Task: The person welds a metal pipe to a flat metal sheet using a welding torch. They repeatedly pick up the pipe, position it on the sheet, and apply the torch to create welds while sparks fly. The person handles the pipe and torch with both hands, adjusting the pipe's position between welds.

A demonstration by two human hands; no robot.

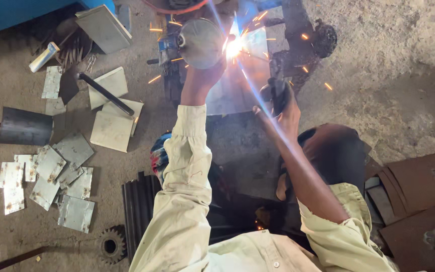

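The left hand (202,75) reaches forward with its fingers wrapped round the rim of a round grey metal cylinder (201,43), holding it up against a flat shiny steel plate (237,85) that stands on the concrete floor (388,75). The right hand (283,108) has its fingers closed on a dark welding electrode holder (277,93), whose tip points at the joint between cylinder and plate, where a white-hot welding arc (233,48) throws orange sparks outward. Both arms wear pale cream sleeves (185,171), the right one rolled above the elbow.

No package, label or sign can be made out. To the left on the floor lie several cut grey sheet-metal squares (51,176), some rust-spotted, and larger pale square plates (112,128) with a black round bar (105,93) resting across them. A dark curved steel sheet section (25,127) sits at the far left. Near the bottom edge lies a dark toothed gear wheel (111,245), just beside a bundle of black steel rods (137,211). Brown rusted metal covers (419,201) are stacked at the right. A blue painted machine body (21,12) fills the upper left corner.
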